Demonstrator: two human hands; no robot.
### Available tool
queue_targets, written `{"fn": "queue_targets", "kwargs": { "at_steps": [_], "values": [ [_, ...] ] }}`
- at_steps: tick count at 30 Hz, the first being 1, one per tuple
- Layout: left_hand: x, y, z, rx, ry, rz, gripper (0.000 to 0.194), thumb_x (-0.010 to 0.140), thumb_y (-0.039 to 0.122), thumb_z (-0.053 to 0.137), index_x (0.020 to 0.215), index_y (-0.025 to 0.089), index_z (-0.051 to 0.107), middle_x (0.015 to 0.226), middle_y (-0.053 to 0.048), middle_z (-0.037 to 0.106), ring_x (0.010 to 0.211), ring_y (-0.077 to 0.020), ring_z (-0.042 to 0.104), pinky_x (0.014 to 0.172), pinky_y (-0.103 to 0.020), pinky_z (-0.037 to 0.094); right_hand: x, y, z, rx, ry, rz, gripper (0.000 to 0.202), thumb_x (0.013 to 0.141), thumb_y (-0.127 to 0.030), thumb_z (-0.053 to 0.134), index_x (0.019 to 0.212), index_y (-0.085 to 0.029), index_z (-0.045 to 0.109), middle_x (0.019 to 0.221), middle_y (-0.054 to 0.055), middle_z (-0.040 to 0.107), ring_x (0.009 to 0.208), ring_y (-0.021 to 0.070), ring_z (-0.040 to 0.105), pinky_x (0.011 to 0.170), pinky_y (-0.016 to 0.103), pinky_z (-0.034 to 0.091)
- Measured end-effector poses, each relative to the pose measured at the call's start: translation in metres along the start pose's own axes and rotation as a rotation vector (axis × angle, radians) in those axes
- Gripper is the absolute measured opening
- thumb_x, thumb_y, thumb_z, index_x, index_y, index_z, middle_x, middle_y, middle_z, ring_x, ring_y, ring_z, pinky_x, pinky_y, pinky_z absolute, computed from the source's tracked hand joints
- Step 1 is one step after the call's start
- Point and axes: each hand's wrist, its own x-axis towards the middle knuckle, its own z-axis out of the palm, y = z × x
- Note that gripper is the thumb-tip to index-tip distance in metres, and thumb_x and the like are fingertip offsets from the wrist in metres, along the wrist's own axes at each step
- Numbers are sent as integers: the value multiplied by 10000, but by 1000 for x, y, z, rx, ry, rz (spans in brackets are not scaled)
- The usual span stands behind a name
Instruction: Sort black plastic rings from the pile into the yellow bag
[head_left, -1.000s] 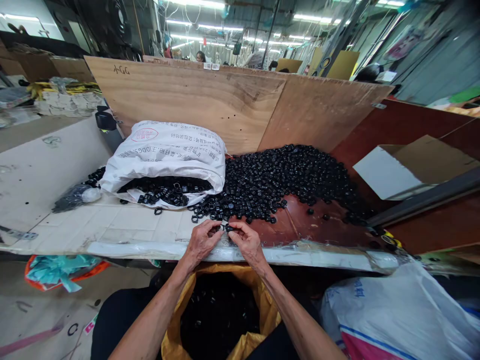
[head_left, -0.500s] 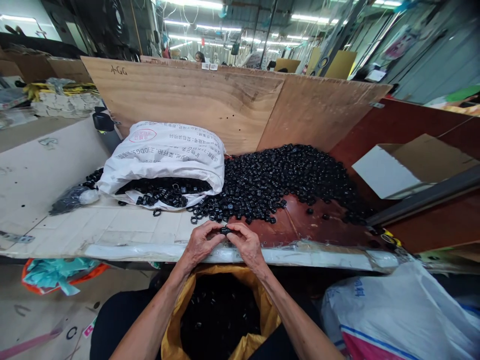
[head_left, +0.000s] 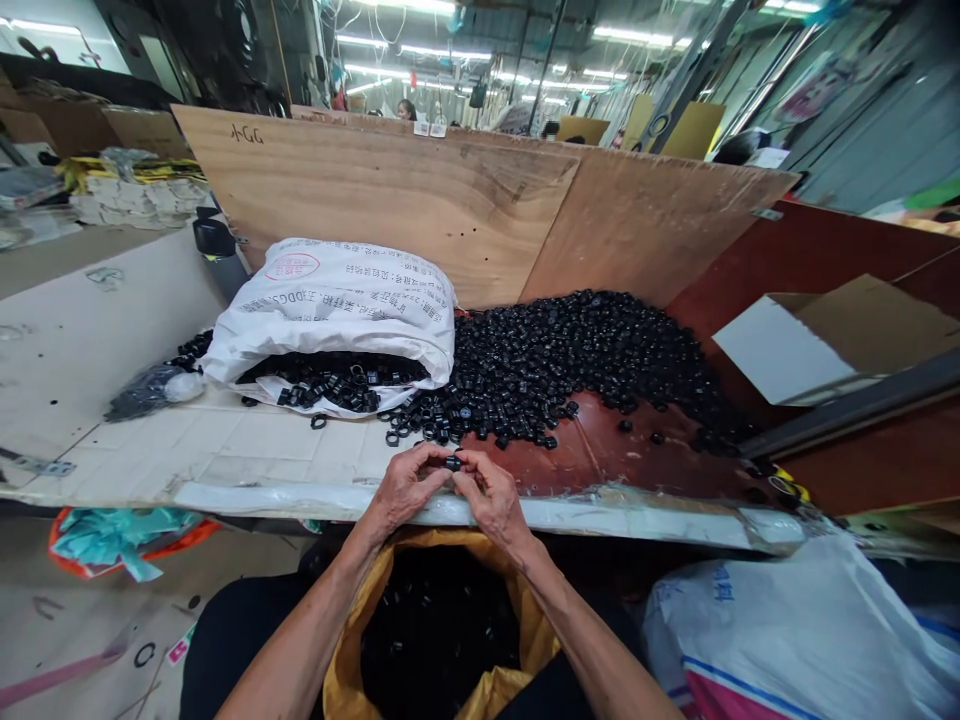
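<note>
Between my fingertips, just above the bench's front edge, is a small black plastic part. My left hand pinches it from the left, and my right hand pinches it from the right. Whether it is one piece or two joined pieces I cannot tell. Beyond my hands lies a heap of small black parts. Ring-shaped black pieces spill from the mouth of a white woven sack to the left. Below my wrists, a yellow sack stands open with many black parts inside.
Wooden boards wall off the back of the bench. A white cardboard box and a dark metal bar are at the right. A clear bag of dark pieces lies left. A large white bag stands low right.
The view has shifted slightly. Both hands stay together at the bench edge, and the small black part shows a little more between the fingertips.
</note>
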Motion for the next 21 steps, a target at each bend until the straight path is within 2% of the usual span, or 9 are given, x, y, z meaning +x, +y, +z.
{"fn": "queue_targets", "kwargs": {
  "at_steps": [2, 5, 7, 10, 11, 14, 15, 18, 21],
  "values": [
    [-1, -1, 0, 12, -23, 0, 191, 892, 218, 640, 1064, 188, 719, 975, -51, 729, 883, -180, 687, 827, -291, 539, 1, 0, -1, -67, -5, 9, 274, 974, -415, 525, 927, -186, 669, 682, -6, 619, 569, 133, 566, 588, 231, 463],
    [-1, -1, 0, 11, -39, 3, 183, 893, 220, 642, 1053, 177, 721, 952, -48, 724, 864, -176, 682, 825, -290, 537, 3, 0, 2, -217, 41, -5, 462, 1019, -441, 437, 655, -195, 579, 561, -20, 508, 521, 122, 475, 570, 238, 401],
    [-1, -2, 0, -27, -33, -19, 184, 892, 232, 652, 1053, 175, 720, 946, -45, 723, 840, -170, 682, 807, -285, 540, 3, -2, 4, -232, 85, -14, 455, 1028, -440, 417, 706, -190, 618, 582, -15, 522, 541, 129, 488, 587, 241, 411],
    [-1, -3, 1, -103, -17, -50, 187, 891, 246, 664, 1056, 174, 714, 954, -47, 731, 832, -171, 693, 796, -282, 549, 0, -6, 6, -155, 103, -51, 328, 996, -430, 489, 1037, -172, 687, 790, 33, 660, 673, 161, 594, 653, 249, 476],
    [-1, -3, 2, -110, -17, -51, 185, 892, 246, 663, 1055, 173, 713, 953, -46, 732, 833, -171, 694, 795, -279, 549, -1, -7, 6, -149, 99, -63, 318, 988, -425, 506, 1054, -173, 688, 830, 45, 675, 698, 167, 606, 665, 253, 486],
    [-2, -3, 2, -88, -3, -50, 173, 891, 240, 661, 1040, 173, 717, 927, -35, 726, 806, -157, 678, 774, -262, 537, -2, -9, 5, -210, 98, -57, 369, 1007, -410, 480, 799, -185, 684, 712, 33, 633, 630, 155, 560, 634, 254, 464],
    [-2, -3, 2, -85, 3, -51, 172, 889, 245, 666, 1037, 173, 717, 919, -31, 724, 793, -151, 671, 763, -256, 532, -2, -9, 4, -216, 104, -49, 375, 1008, -409, 483, 784, -182, 681, 700, 29, 626, 616, 149, 549, 626, 253, 459],
    [-2, -6, 2, -100, 14, -56, 182, 889, 258, 672, 1043, 170, 712, 915, -28, 723, 772, -143, 657, 743, -247, 521, -2, -9, 3, -191, 97, -86, 291, 976, -409, 561, 904, -168, 708, 762, 34, 644, 640, 147, 560, 628, 252, 464],
    [-1, -7, 1, -101, 17, -56, 185, 887, 257, 675, 1046, 169, 712, 901, -23, 716, 754, -136, 640, 728, -241, 505, -4, -9, 2, -189, 114, -114, 269, 966, -380, 590, 831, -173, 696, 688, 10, 597, 594, 137, 529, 600, 249, 454]
  ]
}}
